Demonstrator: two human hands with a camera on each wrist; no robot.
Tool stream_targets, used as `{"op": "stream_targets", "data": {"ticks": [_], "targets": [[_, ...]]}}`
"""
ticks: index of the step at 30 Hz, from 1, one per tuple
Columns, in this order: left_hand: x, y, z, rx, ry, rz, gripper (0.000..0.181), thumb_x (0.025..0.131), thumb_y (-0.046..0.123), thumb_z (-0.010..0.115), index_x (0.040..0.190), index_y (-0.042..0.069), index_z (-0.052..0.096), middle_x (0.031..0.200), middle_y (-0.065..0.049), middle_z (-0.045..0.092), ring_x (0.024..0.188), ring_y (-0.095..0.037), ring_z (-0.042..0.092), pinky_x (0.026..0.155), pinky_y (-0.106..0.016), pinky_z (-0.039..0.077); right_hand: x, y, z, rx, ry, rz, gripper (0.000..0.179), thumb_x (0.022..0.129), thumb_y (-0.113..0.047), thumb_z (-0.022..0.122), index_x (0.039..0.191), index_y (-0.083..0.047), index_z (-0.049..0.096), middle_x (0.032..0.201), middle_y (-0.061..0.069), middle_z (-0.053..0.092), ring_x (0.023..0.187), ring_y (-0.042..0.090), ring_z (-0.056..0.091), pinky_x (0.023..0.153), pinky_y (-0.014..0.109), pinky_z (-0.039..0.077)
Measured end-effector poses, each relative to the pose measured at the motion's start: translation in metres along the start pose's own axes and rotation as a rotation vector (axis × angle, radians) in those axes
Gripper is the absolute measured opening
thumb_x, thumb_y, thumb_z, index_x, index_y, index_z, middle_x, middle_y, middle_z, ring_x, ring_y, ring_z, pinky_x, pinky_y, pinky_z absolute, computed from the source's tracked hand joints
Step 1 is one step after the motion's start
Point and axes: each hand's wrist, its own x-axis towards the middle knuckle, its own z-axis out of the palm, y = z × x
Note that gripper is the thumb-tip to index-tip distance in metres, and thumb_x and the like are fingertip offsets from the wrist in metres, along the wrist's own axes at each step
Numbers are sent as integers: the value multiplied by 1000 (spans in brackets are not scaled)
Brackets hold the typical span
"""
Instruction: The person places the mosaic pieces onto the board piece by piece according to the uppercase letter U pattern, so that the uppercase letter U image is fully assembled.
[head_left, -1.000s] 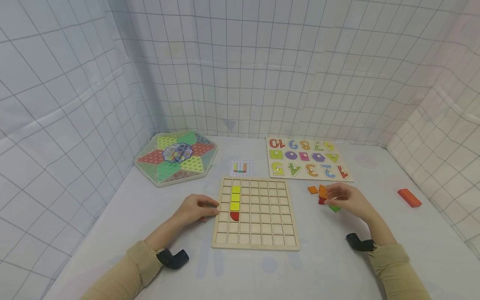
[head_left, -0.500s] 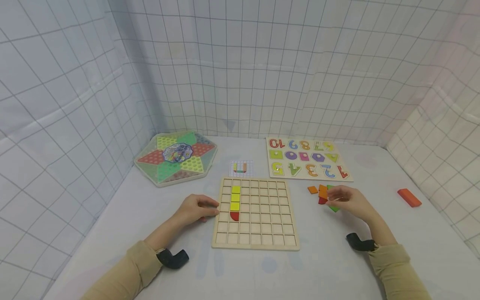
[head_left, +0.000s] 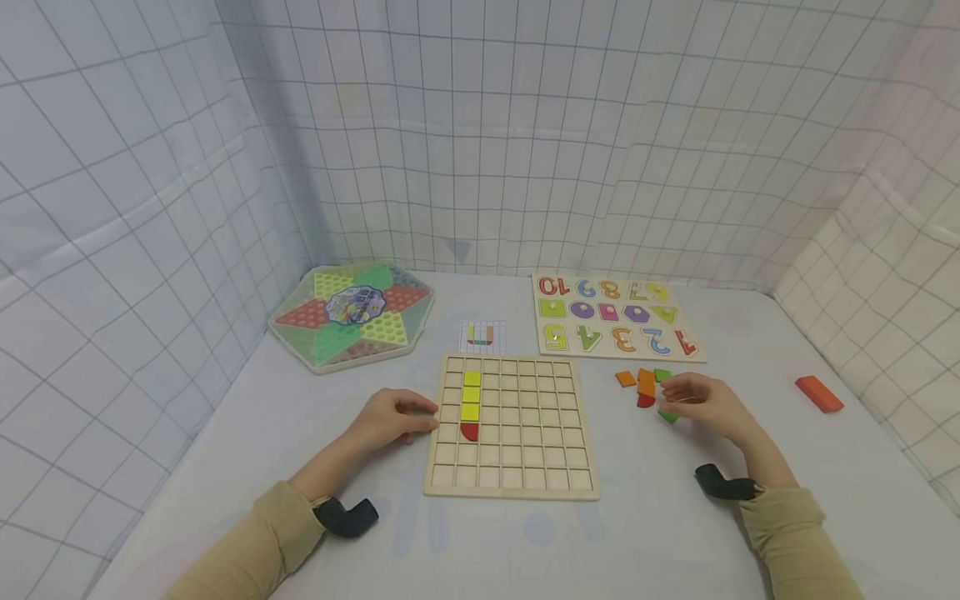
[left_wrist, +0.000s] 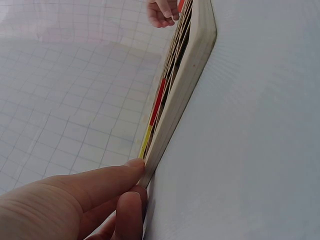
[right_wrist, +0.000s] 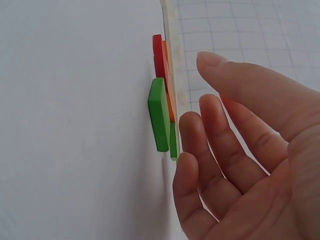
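A wooden grid board (head_left: 532, 433) lies mid-table. Three yellow squares (head_left: 470, 396) stand in one of its columns, with a red rounded piece (head_left: 469, 432) just below them. At its left edge my left hand (head_left: 390, 418) touches the rim with thumb and fingertips; the left wrist view shows the thumb tip against the edge. A bit of red shows under that hand. My right hand (head_left: 705, 404) hovers beside loose pieces, its fingers loosely bent around nothing. Near it lie orange squares (head_left: 646, 382), a red piece (head_left: 646, 401) and green pieces (right_wrist: 159, 115).
Behind the board lies a small pattern card (head_left: 482, 336). A hexagonal star-patterned game board (head_left: 352, 317) is at back left. At back right lies a number puzzle (head_left: 618, 317), and an orange-red block (head_left: 819, 395) sits at far right. Gridded cloth walls surround the table.
My right hand has drawn slightly to the right, away from the orange and red pieces, and more of the green pieces shows. My left hand stays at the board's edge.
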Motion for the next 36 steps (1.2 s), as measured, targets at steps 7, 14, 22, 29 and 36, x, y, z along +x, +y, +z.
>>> {"op": "stream_targets", "data": {"ticks": [7, 14, 22, 29, 36], "targets": [[1, -2, 0, -2, -4, 5, 28, 75, 24, 79, 98, 9, 73, 77, -1, 67, 59, -14, 56, 54, -29, 49, -1, 3, -3, 12, -5, 19, 44, 81, -28, 75, 114, -2, 62, 106, 13, 64, 93, 19, 59, 78, 30, 48], [2, -3, 0, 3, -4, 9, 29, 75, 25, 79, 98, 9, 73, 78, -1, 67, 58, -14, 55, 54, -29, 49, -1, 4, -5, 16, -21, 22, 45, 82, -28, 74, 114, 0, 61, 107, 14, 64, 94, 19, 58, 79, 31, 47], [2, -2, 0, 7, 0, 6, 29, 75, 24, 79, 99, 9, 73, 81, -1, 67, 60, -14, 56, 54, -29, 50, -1, 9, -4, 26, -43, 35, 47, 80, -28, 76, 115, -1, 61, 108, 13, 63, 93, 15, 58, 78, 24, 47], [1, -2, 0, 8, -4, 10, 29, 75, 24, 79, 99, 9, 73, 79, -1, 66, 60, -14, 56, 55, -29, 50, 0, 12, -4, 8, -58, 24, 49, 79, -27, 76, 115, 1, 60, 107, 12, 63, 92, 17, 56, 77, 22, 46], [1, -2, -1, 3, -5, 9, 29, 75, 24, 79, 99, 8, 73, 79, -1, 66, 60, -14, 56, 55, -29, 50, 0, 7, -5, -15, -61, 25, 47, 77, -23, 78, 113, 2, 61, 101, 11, 62, 88, 19, 54, 74, 22, 46]]}}
